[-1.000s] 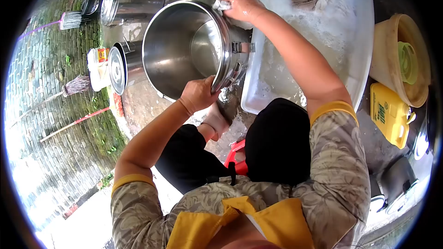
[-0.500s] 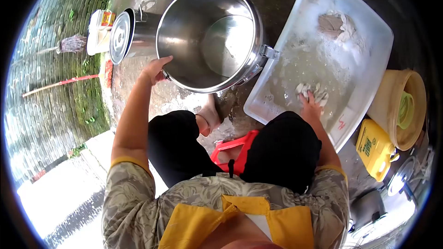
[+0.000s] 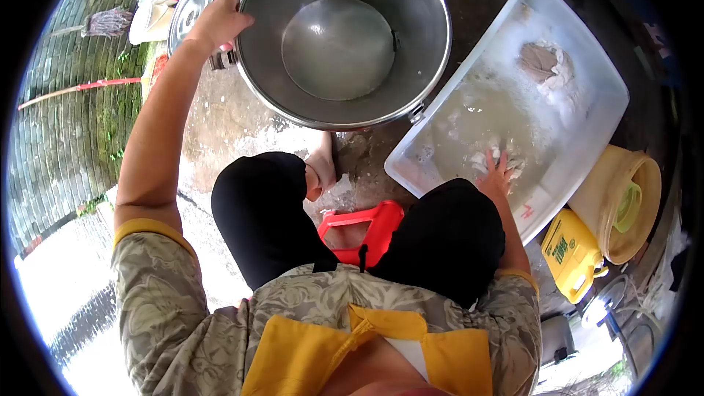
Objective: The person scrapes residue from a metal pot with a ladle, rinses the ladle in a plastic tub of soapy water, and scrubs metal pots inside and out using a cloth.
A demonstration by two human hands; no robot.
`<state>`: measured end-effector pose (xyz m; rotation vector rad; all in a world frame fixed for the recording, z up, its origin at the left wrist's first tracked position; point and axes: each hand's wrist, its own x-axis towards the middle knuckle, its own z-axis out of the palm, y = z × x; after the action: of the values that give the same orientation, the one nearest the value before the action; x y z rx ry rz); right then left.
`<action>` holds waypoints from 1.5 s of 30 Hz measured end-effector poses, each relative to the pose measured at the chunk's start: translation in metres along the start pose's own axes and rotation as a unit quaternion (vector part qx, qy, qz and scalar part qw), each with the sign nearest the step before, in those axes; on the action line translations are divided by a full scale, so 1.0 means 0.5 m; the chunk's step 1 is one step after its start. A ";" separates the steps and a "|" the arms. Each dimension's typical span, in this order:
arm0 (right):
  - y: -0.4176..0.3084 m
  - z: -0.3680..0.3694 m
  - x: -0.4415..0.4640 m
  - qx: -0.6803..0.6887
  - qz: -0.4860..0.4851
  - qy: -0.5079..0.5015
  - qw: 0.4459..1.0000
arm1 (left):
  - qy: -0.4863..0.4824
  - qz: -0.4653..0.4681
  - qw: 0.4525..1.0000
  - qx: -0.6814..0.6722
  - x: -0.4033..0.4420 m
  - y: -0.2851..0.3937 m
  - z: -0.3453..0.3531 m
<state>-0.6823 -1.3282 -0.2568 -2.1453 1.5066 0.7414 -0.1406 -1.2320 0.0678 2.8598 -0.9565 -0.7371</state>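
A large stainless steel pot point(image 3: 411, 22) stands ahead of me, its mouth toward me and a little cloudy water at its bottom. My left hand point(image 3: 220, 23) is closed on the pot's left rim, by its side handle. To the right is a big white plastic tub point(image 3: 477, 48) of murky, sudsy water. Inside it my right hand point(image 3: 497, 174) rests with fingers spread on a wet whitish cloth point(image 3: 516, 164), partly under water. A brown and white cloth bundle point(image 3: 541, 63) lies farther back in the tub.
A red plastic stool point(image 3: 381, 227) is between my legs. At right are a yellow jug point(image 3: 568, 257) and a tan bucket point(image 3: 579, 198) on its side, holding a green item. A lidded metal pot point(image 3: 192, 11), white containers point(image 3: 155, 18) and a mop point(image 3: 108, 22) are at left.
The steel pot has turned more upright and shifted up and left in view, showing more of its bottom. My left hand moved with its rim. My right hand stays on the cloth.
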 end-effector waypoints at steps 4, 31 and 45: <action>-0.044 -0.030 0.005 -0.041 0.058 -0.079 0.994 | 0.184 0.187 0.954 0.145 -0.021 -0.010 0.037; -0.607 -0.259 -0.243 0.254 -0.345 -0.155 0.890 | 0.129 0.238 0.963 0.007 -0.213 0.063 0.129; -0.599 -0.247 -0.012 -0.262 -0.283 0.011 0.923 | 0.129 0.375 0.892 -0.216 -0.136 0.000 0.163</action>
<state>-0.3781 -1.3004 -0.1483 -2.7906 0.6486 0.9704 -0.2245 -1.1836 0.0245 1.9043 -1.4724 -0.3970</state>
